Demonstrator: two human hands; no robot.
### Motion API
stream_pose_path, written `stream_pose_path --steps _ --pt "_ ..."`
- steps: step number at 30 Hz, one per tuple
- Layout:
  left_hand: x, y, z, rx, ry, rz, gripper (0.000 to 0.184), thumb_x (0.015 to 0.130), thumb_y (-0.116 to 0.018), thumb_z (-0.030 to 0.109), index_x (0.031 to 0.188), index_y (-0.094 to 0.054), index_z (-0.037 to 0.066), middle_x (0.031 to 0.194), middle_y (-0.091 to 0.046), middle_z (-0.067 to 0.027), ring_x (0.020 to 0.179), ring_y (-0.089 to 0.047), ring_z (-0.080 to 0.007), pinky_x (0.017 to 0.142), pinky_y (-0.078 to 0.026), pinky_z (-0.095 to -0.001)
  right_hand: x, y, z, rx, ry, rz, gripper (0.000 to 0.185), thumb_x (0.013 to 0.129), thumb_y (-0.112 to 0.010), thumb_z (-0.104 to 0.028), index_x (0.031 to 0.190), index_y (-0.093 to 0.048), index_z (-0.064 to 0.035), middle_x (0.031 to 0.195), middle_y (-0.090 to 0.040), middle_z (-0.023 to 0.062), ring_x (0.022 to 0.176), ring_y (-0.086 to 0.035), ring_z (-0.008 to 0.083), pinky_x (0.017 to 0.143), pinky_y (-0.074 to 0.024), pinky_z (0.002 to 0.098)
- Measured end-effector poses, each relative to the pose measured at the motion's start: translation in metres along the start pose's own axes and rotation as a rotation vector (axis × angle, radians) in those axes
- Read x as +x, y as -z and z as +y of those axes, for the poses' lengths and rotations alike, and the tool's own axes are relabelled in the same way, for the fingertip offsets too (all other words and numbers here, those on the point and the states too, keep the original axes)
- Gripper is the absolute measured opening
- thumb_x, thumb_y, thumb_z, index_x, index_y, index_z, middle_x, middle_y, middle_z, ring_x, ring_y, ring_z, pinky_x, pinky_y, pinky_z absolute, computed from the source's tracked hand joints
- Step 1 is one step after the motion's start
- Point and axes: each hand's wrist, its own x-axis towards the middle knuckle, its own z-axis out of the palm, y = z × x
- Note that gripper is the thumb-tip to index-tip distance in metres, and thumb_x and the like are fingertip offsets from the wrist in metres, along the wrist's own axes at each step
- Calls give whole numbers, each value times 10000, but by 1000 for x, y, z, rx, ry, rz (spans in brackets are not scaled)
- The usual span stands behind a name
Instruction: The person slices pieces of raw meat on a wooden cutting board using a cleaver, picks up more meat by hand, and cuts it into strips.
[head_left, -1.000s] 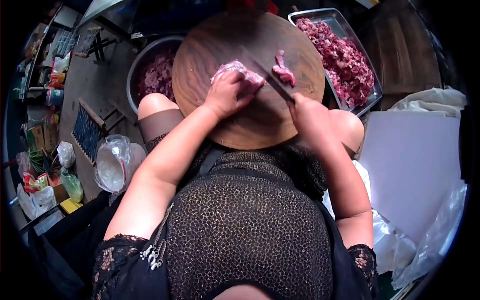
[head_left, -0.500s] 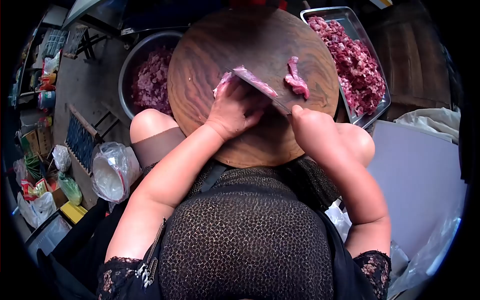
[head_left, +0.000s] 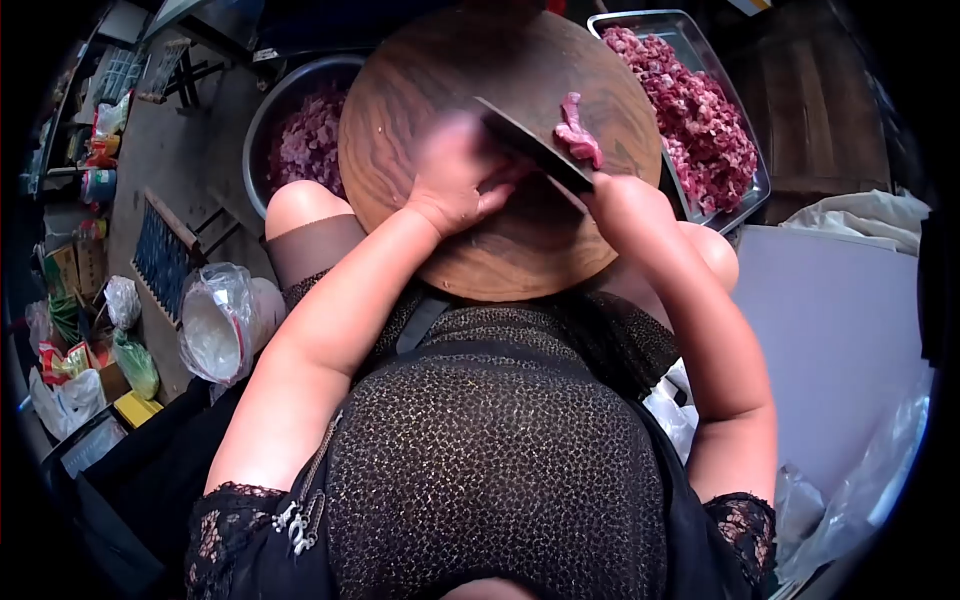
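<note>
cleaver [head_left: 535, 145] gripped by right hand [head_left: 622, 205], left hand [head_left: 450, 178] blurred, its grip indiscernible, chopping block [head_left: 500, 255] flanked by meat basin [head_left: 257, 140] at nine o'clock, meat tray [head_left: 690, 42] at two

- Wide fisheye view; the edges bend and the corners fall to black.
- Bright light on the person's bare forearms [head_left: 340, 320]; the background above is dim.
- Shadow darkens the far end of the round, brown wooden chopping block [head_left: 480, 262] and the wood below the long, dark-bladed knife [head_left: 535, 148].
- The bare left hand [head_left: 455, 165] is blurred.
</note>
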Motion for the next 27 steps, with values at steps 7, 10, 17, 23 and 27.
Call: stream_pose_path --steps 7,10,17,23,27 --pt "-15 -13 -10 184 -111 210 429 688 -763 363 1064 -701 164 1098 -570 -44 1131 -516 -276 1015 -374 -454 -29 -12 -16 165 -125 290 243 961 -536 -284 951 -600 -50 821 -679 191 789 -656 407 697 -513 517" --pt "-21 -10 -13 26 -170 -7 422 701 -772 288 1063 -685 88 1117 -597 -79 1080 -571 -292 979 -423 -448 -39 -9 -21 162 -96 332 229 960 -537 -276 963 -590 -53 815 -682 184 775 -662 396 685 -515 512" --pt "-19 -15 -14 16 -102 46 278 725 -701 200 999 -704 153 1118 -613 -52 1068 -567 -283 945 -447 -418 -11 -27 -23 109 -84 169 234 956 -532 -226 923 -604 -6 823 -668 240 791 -654 422 698 -515 516" --pt "-25 -12 -14 77 -89 -31 287 738 -691 194 1023 -707 163 1152 -604 -76 1121 -545 -307 984 -431 -431 77 -6 -40 89 -37 301 246 952 -525 -252 981 -650 -43 936 -690 209 907 -660 397 773 -520 497" --pt "-35 -13 -18 -91 -80 17 301 756 -738 222 1044 -709 139 1192 -599 -93 1146 -548 -325 995 -429 -444 54 9 -29 194 -65 449 278 939 -545 -292 1044 -650 -57 917 -691 210 905 -665 399 787 -526 483"
